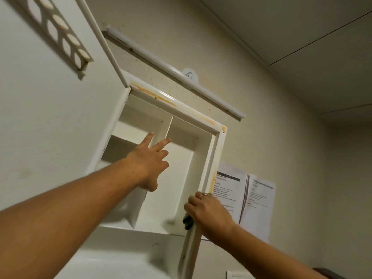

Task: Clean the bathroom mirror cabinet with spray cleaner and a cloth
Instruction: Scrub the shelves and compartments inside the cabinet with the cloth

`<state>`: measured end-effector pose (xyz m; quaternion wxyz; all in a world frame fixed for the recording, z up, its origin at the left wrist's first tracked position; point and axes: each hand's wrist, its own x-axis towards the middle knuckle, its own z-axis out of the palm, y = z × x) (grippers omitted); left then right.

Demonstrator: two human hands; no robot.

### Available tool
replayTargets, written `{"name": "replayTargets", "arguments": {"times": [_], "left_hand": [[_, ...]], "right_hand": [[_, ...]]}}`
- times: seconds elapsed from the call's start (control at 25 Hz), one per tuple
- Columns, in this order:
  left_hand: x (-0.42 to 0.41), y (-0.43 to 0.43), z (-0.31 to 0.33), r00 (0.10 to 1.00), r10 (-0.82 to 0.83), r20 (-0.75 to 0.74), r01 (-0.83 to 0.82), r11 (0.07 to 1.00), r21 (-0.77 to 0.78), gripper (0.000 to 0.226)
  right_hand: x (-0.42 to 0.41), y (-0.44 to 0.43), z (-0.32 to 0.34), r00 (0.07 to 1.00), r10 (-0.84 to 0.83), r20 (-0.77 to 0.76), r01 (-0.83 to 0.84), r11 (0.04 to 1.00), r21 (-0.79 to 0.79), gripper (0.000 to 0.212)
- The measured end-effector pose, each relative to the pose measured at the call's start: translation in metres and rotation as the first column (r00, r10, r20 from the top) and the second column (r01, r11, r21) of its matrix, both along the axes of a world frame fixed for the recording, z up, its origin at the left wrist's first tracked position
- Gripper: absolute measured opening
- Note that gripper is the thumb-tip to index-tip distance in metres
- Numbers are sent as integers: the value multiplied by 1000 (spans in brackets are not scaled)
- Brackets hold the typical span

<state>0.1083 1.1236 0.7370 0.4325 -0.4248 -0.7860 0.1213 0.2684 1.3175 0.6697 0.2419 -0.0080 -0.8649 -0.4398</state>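
I look up at the white mirror cabinet, which stands open with bare shelves and a vertical divider. Orange-brown stains streak its top frame and run down the right frame. My left hand reaches into the cabinet with its fingers spread and straight, the tips near the divider, holding nothing. My right hand curls round the cabinet's right frame low down. A dark cloth pokes out under its fingers, mostly hidden by the hand. No spray bottle is in view.
The opened door fills the left side, with a holed white rack fixed on its inner face. A white light bar runs above the cabinet. Printed papers are stuck to the beige wall on the right.
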Motion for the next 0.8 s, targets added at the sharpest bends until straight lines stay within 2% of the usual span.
{"name": "replayTargets", "arguments": {"times": [0.08,0.12,0.24,0.32,0.4,0.52,0.6,0.72,0.76,0.8], "left_hand": [[1,-2,-6,1000,-3,2,3,1000,-14,71],[1,-5,-8,1000,-6,4,6,1000,-16,70],[-3,-5,-12,1000,-10,-4,9,1000,-23,70],[-6,-2,-16,1000,3,-15,-3,1000,-26,71],[-7,1,-22,999,11,-43,-12,1000,-18,70],[-6,1,-41,995,17,-95,-18,1000,-16,66],[-6,-1,-56,995,28,-91,-29,1000,-12,63],[-3,-3,-73,997,34,-76,-36,999,-23,63],[-2,-3,-78,997,30,-67,-31,999,-14,62],[-3,-2,-82,998,26,-55,-26,1000,-7,61]], "right_hand": [[2,3,19,997,15,82,-26,990,139,19],[1,2,43,997,24,75,-37,982,184,14],[-4,-14,120,971,-10,-237,52,984,172,24],[-14,-14,117,943,-33,-330,69,993,99,17],[-16,-11,62,953,-31,-301,29,1000,-10,15],[-3,-1,-52,984,1,-176,-30,986,-162,32],[3,-3,-84,995,7,-100,-27,979,-203,39],[3,1,-44,998,30,49,-33,998,57,19],[4,1,-12,999,30,32,-34,993,115,14],[5,-3,22,999,30,-31,-25,989,145,18]]}}
